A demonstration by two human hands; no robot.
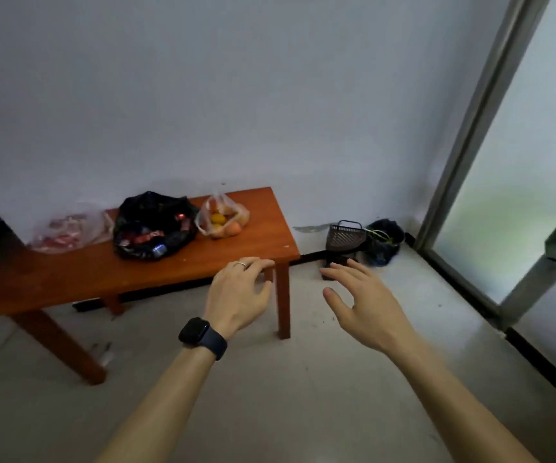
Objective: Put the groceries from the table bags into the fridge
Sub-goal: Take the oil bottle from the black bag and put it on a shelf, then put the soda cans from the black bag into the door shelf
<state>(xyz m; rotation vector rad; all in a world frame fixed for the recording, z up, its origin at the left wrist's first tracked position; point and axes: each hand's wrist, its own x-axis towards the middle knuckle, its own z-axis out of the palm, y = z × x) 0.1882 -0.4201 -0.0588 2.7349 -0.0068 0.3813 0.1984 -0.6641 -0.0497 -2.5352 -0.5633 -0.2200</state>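
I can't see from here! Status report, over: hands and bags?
Left hand and right hand open, empty, out front. Clear bag, black bag, fruit bag on table, untouched. Nothing between hands and bags.

Room corner beside a frosted door

A dark slotted basket [344,236] stands on the pale floor [303,396] against the white wall [270,78]. A black bag [385,241] sits just beside it in the corner, and a grey-framed frosted door [517,212] runs along the right.

Wooden table [236,259] carries three bags [152,225] of groceries.
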